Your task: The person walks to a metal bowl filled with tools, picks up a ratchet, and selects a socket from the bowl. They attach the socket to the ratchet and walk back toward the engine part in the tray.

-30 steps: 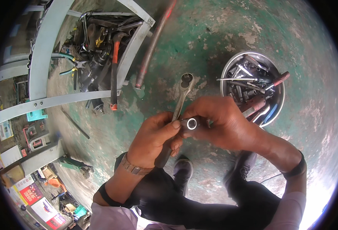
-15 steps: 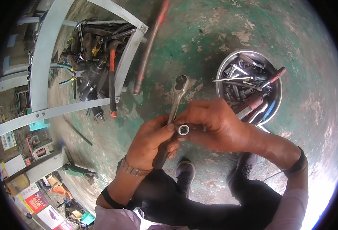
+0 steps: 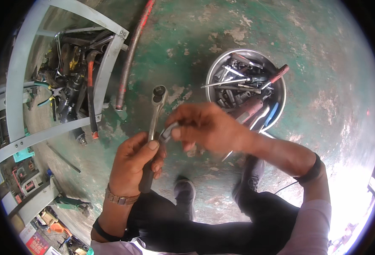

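Note:
My left hand (image 3: 130, 163) is closed around the dark handle of a ratchet wrench (image 3: 155, 119). The wrench stands up out of the fist, its round head pointing away from me and its shaft bare above my thumb. Just right of that shaft, my right hand (image 3: 215, 127) pinches a short metal socket (image 3: 168, 131) between thumb and fingers. The socket is tilted, and part of it is hidden by the fingers, which are slightly blurred. It is apart from the ratchet's head.
A round metal bowl (image 3: 208, 68) full of sockets and hand tools stands on the floor ahead right. On the left, a grey metal frame (image 3: 75, 126) surrounds piled tools and an orange-handled hammer (image 3: 90, 89). A long red-and-brown bar (image 3: 130, 63) lies beside it. My shoes are below my hands.
The whole view has swung right, so things sit further left in it. My right hand has turned the socket from end-on to tilted and raised it along the ratchet's shaft.

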`<act>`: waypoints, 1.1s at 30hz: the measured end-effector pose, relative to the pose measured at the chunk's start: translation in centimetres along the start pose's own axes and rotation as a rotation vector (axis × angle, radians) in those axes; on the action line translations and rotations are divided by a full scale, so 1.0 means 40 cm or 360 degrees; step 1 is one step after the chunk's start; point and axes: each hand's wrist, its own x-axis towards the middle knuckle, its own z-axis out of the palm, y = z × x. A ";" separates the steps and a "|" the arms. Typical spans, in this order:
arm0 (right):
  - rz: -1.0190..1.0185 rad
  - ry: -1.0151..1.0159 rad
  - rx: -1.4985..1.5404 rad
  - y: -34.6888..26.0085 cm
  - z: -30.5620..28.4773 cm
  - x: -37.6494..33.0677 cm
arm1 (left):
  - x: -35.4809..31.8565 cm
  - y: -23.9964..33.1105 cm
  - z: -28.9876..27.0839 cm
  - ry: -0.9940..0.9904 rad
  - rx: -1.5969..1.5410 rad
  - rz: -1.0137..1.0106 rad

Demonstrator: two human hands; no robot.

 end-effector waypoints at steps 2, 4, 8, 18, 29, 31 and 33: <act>-0.0024 0.0126 -0.0182 0.006 -0.070 -0.007 | -0.005 -0.007 -0.003 0.0093 -0.0031 -0.0018; -0.0472 0.0255 -0.0879 0.016 -0.168 0.003 | -0.008 -0.007 -0.011 0.0141 -0.0039 -0.0013; -0.0152 0.0710 -0.1668 0.075 -0.324 0.004 | -0.015 -0.004 -0.020 0.0186 -0.0072 -0.0001; 0.0162 0.0793 -0.2198 0.140 -0.442 -0.014 | -0.019 -0.003 -0.020 0.0104 -0.0102 -0.0009; 0.0214 0.0145 -0.2553 0.178 -0.336 0.020 | -0.016 -0.003 -0.019 0.0109 -0.0075 -0.0032; 0.0310 0.0142 -0.2591 0.199 -0.312 0.035 | -0.015 -0.003 -0.018 0.0094 -0.0073 -0.0038; 0.0423 0.0121 -0.2658 0.212 -0.300 0.049 | -0.016 -0.003 -0.019 0.0089 -0.0071 -0.0033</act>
